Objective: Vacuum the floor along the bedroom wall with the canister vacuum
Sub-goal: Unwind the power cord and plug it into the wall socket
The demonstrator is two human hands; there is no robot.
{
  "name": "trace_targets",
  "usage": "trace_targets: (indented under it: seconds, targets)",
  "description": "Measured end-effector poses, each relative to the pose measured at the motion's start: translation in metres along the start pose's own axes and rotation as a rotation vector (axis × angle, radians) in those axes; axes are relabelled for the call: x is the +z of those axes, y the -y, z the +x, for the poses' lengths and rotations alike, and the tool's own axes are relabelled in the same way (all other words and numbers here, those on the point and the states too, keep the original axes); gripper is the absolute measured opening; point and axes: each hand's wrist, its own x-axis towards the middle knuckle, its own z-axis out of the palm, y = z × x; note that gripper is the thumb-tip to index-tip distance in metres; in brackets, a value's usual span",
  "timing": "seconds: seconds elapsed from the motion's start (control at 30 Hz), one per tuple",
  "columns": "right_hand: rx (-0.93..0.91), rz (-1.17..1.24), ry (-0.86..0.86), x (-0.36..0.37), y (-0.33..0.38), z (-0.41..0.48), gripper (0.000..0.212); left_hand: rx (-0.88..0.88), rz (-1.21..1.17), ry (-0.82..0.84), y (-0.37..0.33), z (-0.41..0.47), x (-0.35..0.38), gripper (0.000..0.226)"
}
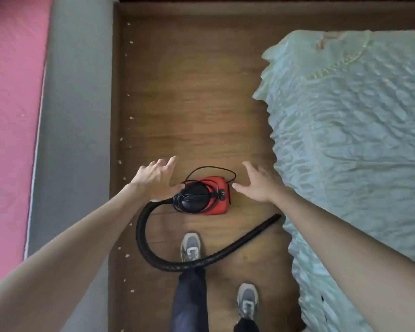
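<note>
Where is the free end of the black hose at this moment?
In the head view, the hose end lies on the wooden floor, right of the red vacuum, beside the bed cover.

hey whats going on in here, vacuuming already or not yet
Not yet, by the look of it. A person stands on the wooden floor between the wall and the bed, reaching both open hands down toward a small red canister vacuum. The left hand and right hand hover on either side of it, holding nothing. Its power cord appears bundled on top, and the black hose lies curled across the floor. Small white scraps dot the floor along the wall.
</note>
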Motion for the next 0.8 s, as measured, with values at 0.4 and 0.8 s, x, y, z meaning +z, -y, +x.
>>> trace_targets:
  seconds: [0.4, 0.8]
  targets:
    - [0.116, 0.12, 0.102, 0.164, -0.062, 0.106, 0.074, 0.076, 0.08, 0.232, 0.02, 0.087, 0.172, 0.078]
    - [0.156, 0.195, 0.198, 0.246, -0.074, 0.161, 0.077, 0.055, 0.05, 0.322, 0.042, 0.141, 0.245, 0.084]
